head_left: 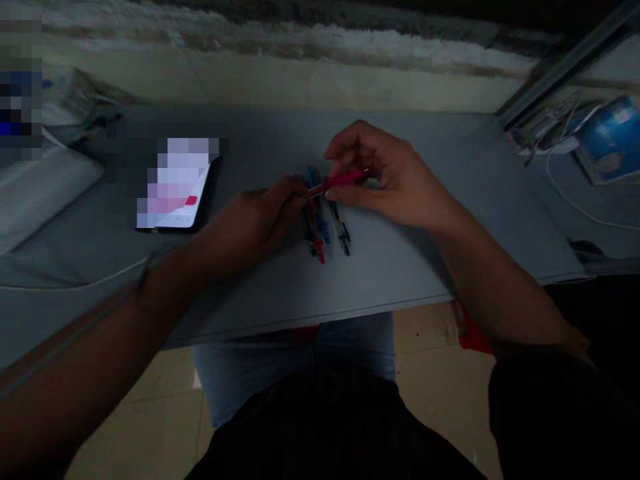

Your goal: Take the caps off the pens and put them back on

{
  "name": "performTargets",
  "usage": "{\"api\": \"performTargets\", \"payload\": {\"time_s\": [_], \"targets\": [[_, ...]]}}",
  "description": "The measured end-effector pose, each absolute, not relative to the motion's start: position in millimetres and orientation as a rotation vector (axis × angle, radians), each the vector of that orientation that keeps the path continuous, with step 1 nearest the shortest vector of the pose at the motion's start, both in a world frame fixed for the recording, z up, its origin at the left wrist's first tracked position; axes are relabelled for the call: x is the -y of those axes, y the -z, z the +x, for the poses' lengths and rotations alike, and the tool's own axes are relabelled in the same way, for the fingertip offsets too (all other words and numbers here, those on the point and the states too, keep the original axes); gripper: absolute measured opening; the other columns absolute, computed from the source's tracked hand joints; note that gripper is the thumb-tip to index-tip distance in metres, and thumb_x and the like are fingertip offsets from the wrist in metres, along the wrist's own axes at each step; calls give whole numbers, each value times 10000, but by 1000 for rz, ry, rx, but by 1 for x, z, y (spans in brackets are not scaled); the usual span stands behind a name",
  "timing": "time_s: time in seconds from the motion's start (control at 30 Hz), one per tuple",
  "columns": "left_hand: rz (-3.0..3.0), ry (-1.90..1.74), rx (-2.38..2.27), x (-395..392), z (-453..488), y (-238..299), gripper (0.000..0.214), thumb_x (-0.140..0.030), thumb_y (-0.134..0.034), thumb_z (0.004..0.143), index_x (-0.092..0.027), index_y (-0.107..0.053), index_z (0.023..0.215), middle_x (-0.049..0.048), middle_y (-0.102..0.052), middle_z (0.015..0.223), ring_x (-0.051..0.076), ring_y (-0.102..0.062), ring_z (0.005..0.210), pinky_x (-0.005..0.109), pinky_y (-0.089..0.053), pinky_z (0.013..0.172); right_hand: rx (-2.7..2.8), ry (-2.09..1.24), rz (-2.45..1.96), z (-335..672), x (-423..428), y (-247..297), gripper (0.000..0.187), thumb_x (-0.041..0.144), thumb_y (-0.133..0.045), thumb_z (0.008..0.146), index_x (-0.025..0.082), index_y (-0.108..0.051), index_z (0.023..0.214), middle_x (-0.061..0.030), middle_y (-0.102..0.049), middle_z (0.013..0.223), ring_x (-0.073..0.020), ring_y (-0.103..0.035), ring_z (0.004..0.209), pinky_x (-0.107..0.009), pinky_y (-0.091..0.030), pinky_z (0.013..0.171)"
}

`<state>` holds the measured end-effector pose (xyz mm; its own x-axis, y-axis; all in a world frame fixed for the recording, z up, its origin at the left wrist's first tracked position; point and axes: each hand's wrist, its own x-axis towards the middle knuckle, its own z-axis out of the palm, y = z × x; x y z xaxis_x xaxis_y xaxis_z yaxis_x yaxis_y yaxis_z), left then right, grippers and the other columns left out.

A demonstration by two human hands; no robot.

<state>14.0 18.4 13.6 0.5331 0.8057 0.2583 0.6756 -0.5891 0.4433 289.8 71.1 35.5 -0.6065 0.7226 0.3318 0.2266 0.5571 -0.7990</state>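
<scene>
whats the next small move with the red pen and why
I'd probably ease the two ends of the red pen gently apart. The left hand and right hand pinch it at opposite ends, held just above the other pens lying on the grey table. I can't tell whether it actually comes apart.

A slim red pen (340,182) is held up at a slant, its far end higher and its narrow tip pointing down-left. Just beneath it, a loose row of pens (323,223) lies nearly parallel: one blue, one dark with a red end, one clear-barrelled with black parts.
</scene>
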Motion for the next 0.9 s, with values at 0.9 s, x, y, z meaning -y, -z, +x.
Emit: {"api": "performTargets", "payload": {"time_s": [0.9], "targets": [[2503, -723, -1176, -20, 18, -9, 494, -401, -358, 1243, -166, -575, 1618, 91, -832, 1094, 223, -799, 862, 328, -611, 816, 1785, -1164, -777, 291, -89, -24, 460, 557, -1009, 876, 264, -721, 1083, 5, -738, 885, -159, -670, 747, -307, -595, 690]]}}
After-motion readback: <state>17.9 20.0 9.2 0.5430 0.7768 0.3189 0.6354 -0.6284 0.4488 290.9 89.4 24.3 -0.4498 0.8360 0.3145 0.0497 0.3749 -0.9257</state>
